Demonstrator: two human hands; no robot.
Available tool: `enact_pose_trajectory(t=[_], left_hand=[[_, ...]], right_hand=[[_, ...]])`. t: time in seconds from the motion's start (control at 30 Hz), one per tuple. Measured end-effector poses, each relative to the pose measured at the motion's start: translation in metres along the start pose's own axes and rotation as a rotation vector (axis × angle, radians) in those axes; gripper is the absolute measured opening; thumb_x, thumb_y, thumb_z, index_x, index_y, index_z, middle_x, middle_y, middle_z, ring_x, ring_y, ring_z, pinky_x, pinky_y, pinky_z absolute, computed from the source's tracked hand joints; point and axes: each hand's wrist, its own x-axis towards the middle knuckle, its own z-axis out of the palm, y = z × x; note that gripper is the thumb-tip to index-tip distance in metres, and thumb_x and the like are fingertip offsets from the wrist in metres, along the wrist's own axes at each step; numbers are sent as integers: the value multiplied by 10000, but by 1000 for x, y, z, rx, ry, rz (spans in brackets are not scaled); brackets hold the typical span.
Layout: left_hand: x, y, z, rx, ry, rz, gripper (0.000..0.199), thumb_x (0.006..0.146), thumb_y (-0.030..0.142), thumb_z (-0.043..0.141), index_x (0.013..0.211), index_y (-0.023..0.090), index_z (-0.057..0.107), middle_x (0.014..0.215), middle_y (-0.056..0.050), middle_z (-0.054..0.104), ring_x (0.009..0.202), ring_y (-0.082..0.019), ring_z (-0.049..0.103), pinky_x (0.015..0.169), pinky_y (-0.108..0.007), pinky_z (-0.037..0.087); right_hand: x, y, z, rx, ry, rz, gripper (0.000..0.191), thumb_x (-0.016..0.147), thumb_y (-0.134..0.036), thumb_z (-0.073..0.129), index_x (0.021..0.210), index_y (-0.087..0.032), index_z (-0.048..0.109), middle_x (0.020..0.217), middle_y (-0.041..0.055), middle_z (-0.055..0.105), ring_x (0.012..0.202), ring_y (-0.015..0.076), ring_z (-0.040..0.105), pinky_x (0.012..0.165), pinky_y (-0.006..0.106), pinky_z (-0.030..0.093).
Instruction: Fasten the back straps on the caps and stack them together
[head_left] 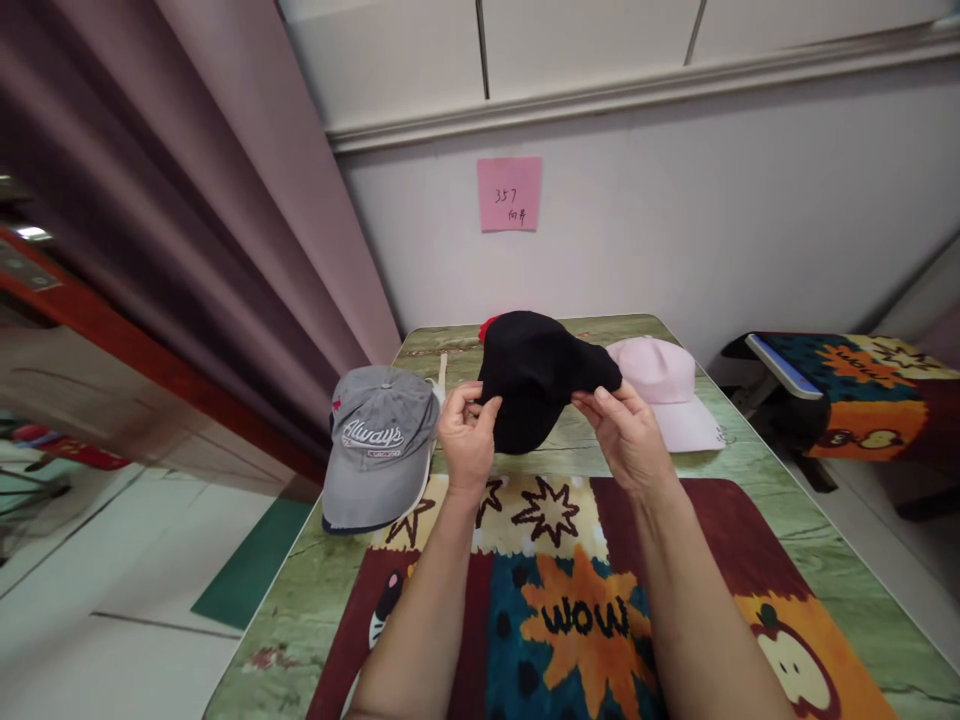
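Between my two hands a black cap (529,365) is held up over the far part of the table. My left hand (469,435) pinches its lower left edge, thumb and fingers pressed together. My right hand (626,430) grips the edge of the cap's right side, which stretches out toward the right. Behind the black cap, a bit of something red (487,327) peeks out; the rest of it is hidden. A grey cap (379,445) with white "Always" lettering lies to the left. On the right, partly behind my right hand, sits a pink cap (664,385).
A colourful patterned mat (555,620) covers the near part of the green table (847,515). Beyond the table is a wall with a pink note (509,194). A purple curtain (247,180) hangs at the left. Another table (870,370) stands at the right.
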Motion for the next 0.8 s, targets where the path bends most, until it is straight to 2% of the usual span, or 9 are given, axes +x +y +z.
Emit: enact_pose_trajectory(t=[0.1, 0.17, 0.23, 0.33, 0.4, 0.5, 0.6, 0.7, 0.8], left_hand=[[-4, 3, 1, 57, -37, 30, 125, 805, 255, 736, 828, 187, 634, 1025, -39, 673, 590, -64, 493, 583, -219, 438], [-6, 9, 1, 117, -65, 78, 117, 811, 250, 735, 830, 189, 638, 979, -33, 676, 594, -75, 489, 579, -228, 428], [-7, 17, 1, 172, -116, 145, 111, 818, 246, 734, 833, 195, 636, 972, -38, 685, 658, -104, 544, 611, -242, 442], [-10, 25, 3, 193, -220, 236, 107, 834, 248, 726, 840, 206, 629, 1028, -62, 701, 929, -186, 648, 806, -298, 502], [-11, 24, 5, 129, -283, 210, 121, 856, 287, 715, 846, 208, 625, 1085, -80, 701, 1067, -222, 648, 951, -352, 495], [-11, 14, 8, -45, -284, -28, 232, 911, 441, 654, 928, 209, 650, 1191, -99, 686, 1162, -240, 634, 1009, -373, 491], [-9, 1, 8, -161, -273, -410, 414, 918, 610, 579, 1047, 231, 681, 1209, -87, 706, 1196, -256, 638, 949, -358, 532], [-6, -12, 4, -365, -466, -789, 516, 887, 691, 561, 1042, 227, 723, 1084, -95, 765, 1168, -302, 677, 946, -408, 561], [-2, -22, -7, -585, -619, -965, 437, 890, 582, 618, 1088, 212, 738, 1033, -90, 791, 1203, -327, 678, 1055, -475, 525]], right_hand=[[4, 3, -7, -169, 147, -90, 262, 816, -400, 800, 1026, -246, 777, 964, 11, 777, 878, 172, 701, 942, 376, 548], [6, 3, -11, -242, 227, -168, 267, 818, -401, 798, 1011, -217, 787, 1012, 34, 791, 1006, 209, 704, 1026, 408, 512], [9, 2, -15, -186, 264, -193, 251, 819, -375, 799, 1014, -217, 788, 1080, 34, 793, 1135, 226, 683, 1105, 416, 468], [12, 0, -21, 98, 262, -42, 185, 879, -329, 737, 1040, -246, 775, 1114, 9, 793, 1183, 202, 684, 1113, 385, 490], [15, -2, -27, 296, 230, 118, 171, 951, -294, 634, 1041, -235, 766, 1093, 15, 800, 1175, 178, 697, 1084, 350, 523], [18, -2, -36, 483, 152, 290, 294, 1028, -236, 463, 1084, -204, 751, 1068, 36, 806, 1114, 149, 728, 1045, 317, 552], [21, 1, -41, 567, 88, 390, 375, 1059, -220, 365, 1168, -194, 722, 1033, 41, 812, 1006, 140, 765, 980, 315, 592], [23, 7, -46, 578, 34, 473, 385, 1062, -219, 352, 1231, -171, 695, 1003, 52, 815, 950, 136, 777, 949, 294, 603], [27, 14, -54, 536, -30, 527, 401, 1044, -202, 359, 1311, -152, 654, 1067, 78, 806, 1010, 155, 767, 1005, 329, 577]])
